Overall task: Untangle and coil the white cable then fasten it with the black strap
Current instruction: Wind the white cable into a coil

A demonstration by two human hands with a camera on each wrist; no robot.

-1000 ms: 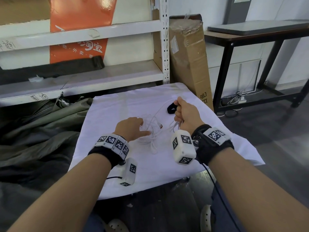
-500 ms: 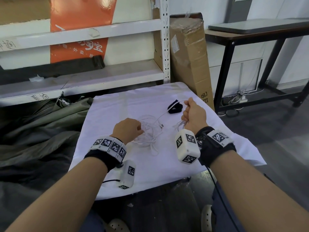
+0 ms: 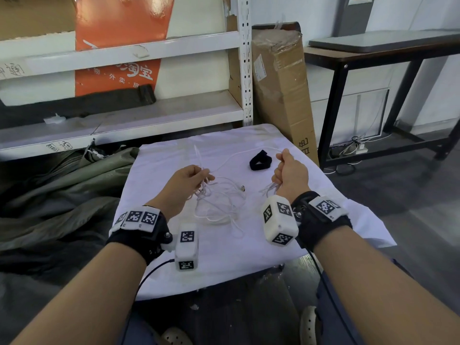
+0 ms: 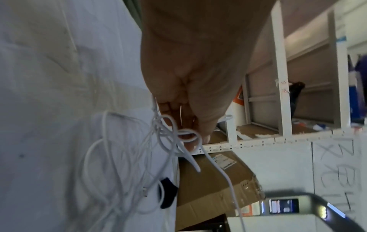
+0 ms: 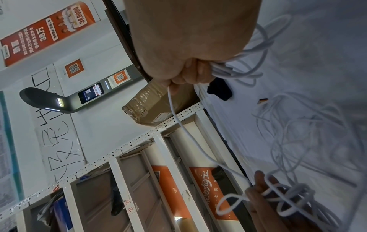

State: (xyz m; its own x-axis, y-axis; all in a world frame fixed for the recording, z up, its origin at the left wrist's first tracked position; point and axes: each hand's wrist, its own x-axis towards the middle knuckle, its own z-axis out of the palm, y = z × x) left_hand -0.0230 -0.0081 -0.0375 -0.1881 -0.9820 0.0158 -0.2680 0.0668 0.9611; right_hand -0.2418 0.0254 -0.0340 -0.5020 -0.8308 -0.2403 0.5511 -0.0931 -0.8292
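Note:
A thin white cable (image 3: 219, 202) lies in a loose tangle on the white cloth (image 3: 249, 257) between my hands. My left hand (image 3: 189, 180) pinches a knotted bunch of its loops (image 4: 174, 133), lifted off the cloth. My right hand (image 3: 288, 170) is a fist around several gathered strands (image 5: 228, 70), and one strand (image 5: 178, 119) runs taut from it across to the left hand (image 5: 264, 193). The black strap (image 3: 260, 160) lies curled on the cloth just left of my right hand, apart from it. A metal plug end (image 3: 242, 188) rests on the cloth.
A tall cardboard box (image 3: 281, 90) leans at the table's far right corner beside white metal shelving (image 3: 246, 61). A black-framed desk (image 3: 373, 53) stands to the right. Grey-green fabric (image 3: 62, 190) is heaped on the left.
My left hand rose from the pile with a bunch of cable pinched in it. My right hand drew to the right, clear of the strap, stretching a strand between the hands.

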